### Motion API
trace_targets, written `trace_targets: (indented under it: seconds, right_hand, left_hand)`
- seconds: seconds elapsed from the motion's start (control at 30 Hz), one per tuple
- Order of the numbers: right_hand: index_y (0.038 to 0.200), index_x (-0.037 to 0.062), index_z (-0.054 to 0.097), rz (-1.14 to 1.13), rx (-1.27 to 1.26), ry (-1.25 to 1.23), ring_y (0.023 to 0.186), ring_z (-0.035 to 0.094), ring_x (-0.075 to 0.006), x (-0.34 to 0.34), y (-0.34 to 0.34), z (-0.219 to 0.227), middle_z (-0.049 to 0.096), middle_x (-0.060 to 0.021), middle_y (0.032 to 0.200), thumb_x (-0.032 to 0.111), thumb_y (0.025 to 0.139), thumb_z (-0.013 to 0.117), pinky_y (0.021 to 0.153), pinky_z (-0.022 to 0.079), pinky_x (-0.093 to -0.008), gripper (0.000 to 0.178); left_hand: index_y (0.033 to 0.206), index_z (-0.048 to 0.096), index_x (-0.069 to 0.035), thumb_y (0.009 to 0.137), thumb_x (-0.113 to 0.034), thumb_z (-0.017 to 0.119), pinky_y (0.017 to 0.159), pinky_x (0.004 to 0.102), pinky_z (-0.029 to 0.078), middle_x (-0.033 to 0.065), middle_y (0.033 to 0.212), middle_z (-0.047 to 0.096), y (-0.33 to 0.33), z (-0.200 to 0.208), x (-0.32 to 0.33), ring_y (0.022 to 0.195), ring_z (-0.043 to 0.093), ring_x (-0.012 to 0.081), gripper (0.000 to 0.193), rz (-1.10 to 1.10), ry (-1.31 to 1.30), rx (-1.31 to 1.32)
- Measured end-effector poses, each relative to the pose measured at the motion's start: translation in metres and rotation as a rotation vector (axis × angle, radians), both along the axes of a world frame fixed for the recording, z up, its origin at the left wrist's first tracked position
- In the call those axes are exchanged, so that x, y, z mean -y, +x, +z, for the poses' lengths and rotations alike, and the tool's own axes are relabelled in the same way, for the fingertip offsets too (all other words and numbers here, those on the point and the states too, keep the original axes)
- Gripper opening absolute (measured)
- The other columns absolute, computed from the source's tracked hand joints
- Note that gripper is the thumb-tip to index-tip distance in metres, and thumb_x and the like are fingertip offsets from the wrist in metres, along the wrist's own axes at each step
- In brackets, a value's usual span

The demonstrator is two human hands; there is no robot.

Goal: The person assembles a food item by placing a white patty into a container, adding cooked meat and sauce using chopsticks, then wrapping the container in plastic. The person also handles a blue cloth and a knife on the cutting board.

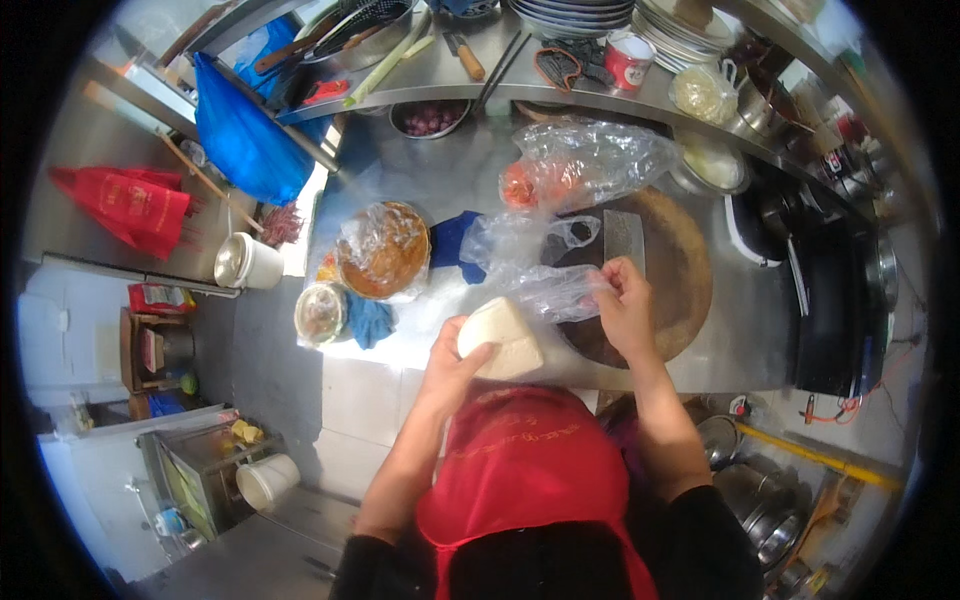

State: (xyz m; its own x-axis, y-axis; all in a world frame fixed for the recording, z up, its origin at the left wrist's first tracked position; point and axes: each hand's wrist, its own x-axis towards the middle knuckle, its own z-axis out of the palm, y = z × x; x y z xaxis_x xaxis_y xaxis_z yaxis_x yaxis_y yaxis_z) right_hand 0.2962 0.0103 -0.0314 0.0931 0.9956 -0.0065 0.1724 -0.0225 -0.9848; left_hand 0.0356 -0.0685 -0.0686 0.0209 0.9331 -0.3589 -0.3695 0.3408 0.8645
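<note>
Over the near edge of the steel tabletop (745,345), as the head view shows it, the left hand (450,362) carries a pale block (500,340), fingers curled round its left side and thumb laid across the near face, so that grip is open only as wide as the block needs. To its right and farther off, above the near left part of the round chopping board (682,265), the right hand (627,305) has thumb and fingers pinched together on the edge of a clear plastic bag (550,295); whether anything sits inside the bag, I cannot tell.

The block looks soft (bean curd, perhaps), so a broad, light hold with the palm beneath should serve better than a fingertip squeeze, which could dent or split it. Working farther in over the tabletop would be safer too, since a slip at the near edge could drop it. For the film, a firm pinch on the rim, drawn slowly, should avoid tearing or dragging the flat rectangular piece (624,243) lying on the board.
</note>
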Motion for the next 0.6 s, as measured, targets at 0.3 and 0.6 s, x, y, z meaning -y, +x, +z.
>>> trace_targets:
  seconds: [0.3,0.6]
  right_hand:
    - [0.098,-0.0002,0.068,0.118,0.387,0.110,0.078,0.065,-0.0475,0.048,-0.026,0.025,0.065,-0.0269,0.081,0.028,0.104,0.051,0.071,0.052,-0.0473,0.033]
    - [0.110,0.0046,0.074,0.192,0.719,0.035,0.087,0.067,-0.0491,0.066,-0.018,0.033,0.070,-0.0276,0.092,0.029,0.101,0.050,0.080,0.052,-0.0562,0.035]
  left_hand:
    - [0.131,0.045,-0.002,0.081,-0.011,0.083,0.088,0.0361,0.053,0.0163,0.112,0.064,0.003,-0.015,0.013,0.103,0.063,0.0243,0.064,-0.202,0.192,-0.541]
    - [0.160,0.019,-0.008,0.085,0.007,0.073,0.092,0.0342,0.055,0.0188,0.124,0.067,0.022,0.029,0.016,0.111,0.065,0.0200,0.094,-0.356,0.154,-0.036]
